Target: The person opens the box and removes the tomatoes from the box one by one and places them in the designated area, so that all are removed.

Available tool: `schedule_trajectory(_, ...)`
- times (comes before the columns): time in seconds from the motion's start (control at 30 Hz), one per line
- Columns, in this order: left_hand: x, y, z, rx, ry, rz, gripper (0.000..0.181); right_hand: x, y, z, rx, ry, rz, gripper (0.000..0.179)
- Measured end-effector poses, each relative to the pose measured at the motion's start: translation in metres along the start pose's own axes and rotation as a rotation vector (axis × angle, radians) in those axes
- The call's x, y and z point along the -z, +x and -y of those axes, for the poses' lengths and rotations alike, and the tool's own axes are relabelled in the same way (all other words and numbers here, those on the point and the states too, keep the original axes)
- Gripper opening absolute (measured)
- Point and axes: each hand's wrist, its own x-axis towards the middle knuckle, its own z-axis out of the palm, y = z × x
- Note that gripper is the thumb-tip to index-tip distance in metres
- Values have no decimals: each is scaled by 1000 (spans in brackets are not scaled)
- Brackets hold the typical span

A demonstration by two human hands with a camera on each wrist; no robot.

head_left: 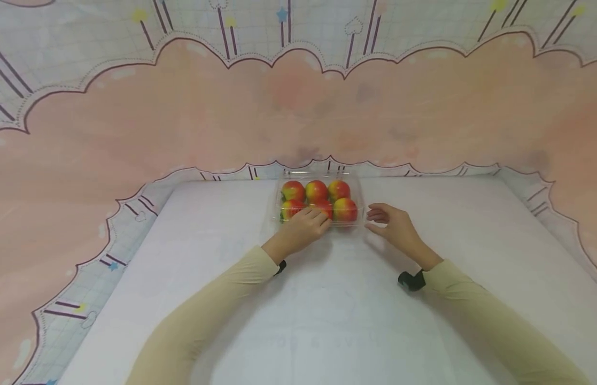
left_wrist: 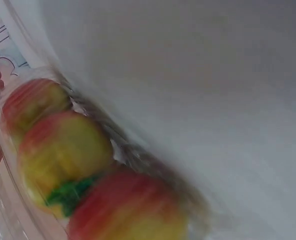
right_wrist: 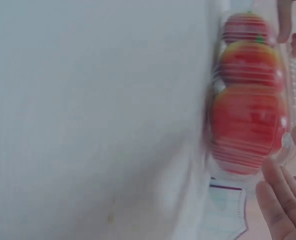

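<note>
Head view, box: A clear box [head_left: 359,195] sits on the far part of the desk [head_left: 327,299], about in the middle from left to right. In front of you, it holds six red and yellow fruits [head_left: 317,191], three far and three near.
Head view, left hand: Your left hand [head_left: 300,232] is at the near side of the box, over its near edge, with bent fingers. You can't tell if it grips the edge or just rests there.
Head view, right hand: Your right hand [head_left: 396,230] is just beside the right end, a bit bent, with a gap between thumb and fingers. It holds nothing.
Left wrist view, near row: You see three fruits behind the clear wall, and a green leaf [left_wrist: 70,195] by the middle one. The picture is blurry.
Left wrist view, plastic: The box looks thin, light and bendy, so it may buckle or crack if you squeeze hard. Smooth plastic may slip too.
Right wrist view, right end: Your right fingers are stretched out by the near right corner. You can't tell if they touch.
Right wrist view, best hold: The firm rim at the left and right ends looks best. The fruits may make the bottom the heavy part and could roll if it tips.
</note>
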Motion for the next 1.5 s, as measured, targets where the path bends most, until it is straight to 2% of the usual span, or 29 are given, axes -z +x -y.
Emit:
schedule_trajectory(0.17,0,12,-6,-8,11,18,10,2,2,-3,-140,313,46,48)
schedule_trajectory(0.3,0,20,-10,-1,6,52,12,3,5,-7,-248,466,85,50)
schedule_trajectory(0.5,-4,32,-19,5,-5,67,13,4,6,-9,-321,531,122,51)
schedule_trajectory(0.67,-10,37,-23,16,-5,46,12,3,5,-9,-336,577,120,50)
schedule_trajectory(0.87,-16,38,-25,9,-10,-12,8,0,3,-8,-337,602,125,53)
schedule_trajectory(0.93,-18,37,-25,3,-11,-37,7,0,4,-8,-346,603,148,53)
schedule_trajectory(1.03,-19,35,-24,-12,-10,-65,6,0,5,-9,-370,599,227,52)
schedule_trajectory(1.1,-18,34,-24,-21,-8,-74,7,1,6,-10,-393,643,299,50)
schedule_trajectory(1.23,-16,32,-22,-29,-18,-75,5,2,9,-11,-451,827,407,37)
schedule_trajectory(1.37,-15,30,-21,-23,-42,-70,4,2,10,-7,-497,984,435,14)
schedule_trajectory(1.5,-15,30,-22,-18,-62,-57,6,-1,9,-4,-520,1047,450,18)
